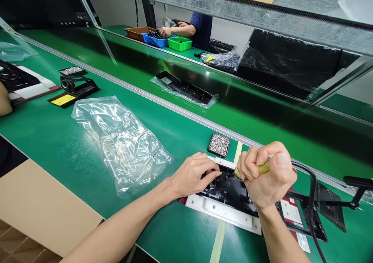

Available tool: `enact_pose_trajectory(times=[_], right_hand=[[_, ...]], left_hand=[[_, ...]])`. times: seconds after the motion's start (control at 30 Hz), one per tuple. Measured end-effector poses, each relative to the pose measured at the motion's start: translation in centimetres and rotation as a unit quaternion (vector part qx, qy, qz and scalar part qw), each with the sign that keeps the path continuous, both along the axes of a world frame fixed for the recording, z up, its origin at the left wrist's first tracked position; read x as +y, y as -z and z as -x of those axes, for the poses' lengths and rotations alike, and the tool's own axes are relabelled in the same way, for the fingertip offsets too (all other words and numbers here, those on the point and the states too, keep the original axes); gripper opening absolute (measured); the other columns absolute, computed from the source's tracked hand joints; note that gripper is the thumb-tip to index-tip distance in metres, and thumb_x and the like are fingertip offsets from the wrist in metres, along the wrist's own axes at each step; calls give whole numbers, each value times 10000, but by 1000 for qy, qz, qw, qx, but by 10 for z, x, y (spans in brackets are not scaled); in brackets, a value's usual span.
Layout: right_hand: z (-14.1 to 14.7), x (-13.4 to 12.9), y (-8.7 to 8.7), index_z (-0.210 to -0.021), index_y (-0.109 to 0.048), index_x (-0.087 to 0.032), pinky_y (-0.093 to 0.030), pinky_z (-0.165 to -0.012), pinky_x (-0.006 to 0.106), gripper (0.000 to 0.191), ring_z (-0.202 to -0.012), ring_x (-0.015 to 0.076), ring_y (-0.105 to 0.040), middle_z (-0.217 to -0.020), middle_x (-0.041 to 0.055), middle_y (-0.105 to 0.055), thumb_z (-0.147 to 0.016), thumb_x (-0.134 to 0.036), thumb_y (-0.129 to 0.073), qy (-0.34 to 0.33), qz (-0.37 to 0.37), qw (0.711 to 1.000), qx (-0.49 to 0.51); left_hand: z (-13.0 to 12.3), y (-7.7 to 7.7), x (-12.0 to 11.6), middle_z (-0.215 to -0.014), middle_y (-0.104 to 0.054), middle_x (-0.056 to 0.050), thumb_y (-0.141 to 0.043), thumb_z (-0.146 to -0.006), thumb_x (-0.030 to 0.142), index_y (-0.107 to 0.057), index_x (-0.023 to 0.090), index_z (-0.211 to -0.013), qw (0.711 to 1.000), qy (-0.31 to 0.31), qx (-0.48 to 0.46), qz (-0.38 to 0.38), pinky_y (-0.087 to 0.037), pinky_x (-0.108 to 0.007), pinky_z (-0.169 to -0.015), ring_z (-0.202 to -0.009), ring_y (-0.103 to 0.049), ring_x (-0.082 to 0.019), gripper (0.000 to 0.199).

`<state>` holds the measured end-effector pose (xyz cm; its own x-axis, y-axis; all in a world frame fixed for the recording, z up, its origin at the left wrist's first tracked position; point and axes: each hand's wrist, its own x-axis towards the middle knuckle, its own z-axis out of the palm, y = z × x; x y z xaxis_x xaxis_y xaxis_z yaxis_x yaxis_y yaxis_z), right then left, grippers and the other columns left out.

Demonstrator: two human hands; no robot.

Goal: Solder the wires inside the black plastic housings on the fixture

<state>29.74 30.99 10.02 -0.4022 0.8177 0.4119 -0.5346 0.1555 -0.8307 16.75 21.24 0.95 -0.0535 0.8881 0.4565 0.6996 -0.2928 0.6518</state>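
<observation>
My right hand (266,175) is wrapped round a yellowish tool handle (264,168), its tip angled down toward a black plastic part (234,193). That part lies in a white fixture (224,213) on the green bench. My left hand (196,175) rests on the left end of the black part, fingers bent and pressed together; whatever may be between the fingertips is too small to make out. Just behind my hands stands a small black tray of screws (219,144). A black cable (312,200) runs down beside my right hand.
A crumpled clear bag (122,142) lies to the left. Beyond the metal rail, another black part (183,88) sits on plastic on the green belt. A person works at bins (180,44) across it. At right are a black frame (303,216) and a bracket arm (354,200).
</observation>
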Motion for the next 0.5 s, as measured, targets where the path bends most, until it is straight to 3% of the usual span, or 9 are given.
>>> enact_pose_trajectory(times=[0.5], right_hand=[[1,-1,-1,-663,-468,-212,-232,-329,183,349,-355,69,-238,-449,-75,-305,-912,-425,-588,1,11,1000,-1]], left_hand=[[0,0,0,-829,-694,-15,-583,-1030,256,-656,166,-940,1000,-4,0,-1,-391,-342,-762,-764,-599,-158,147]])
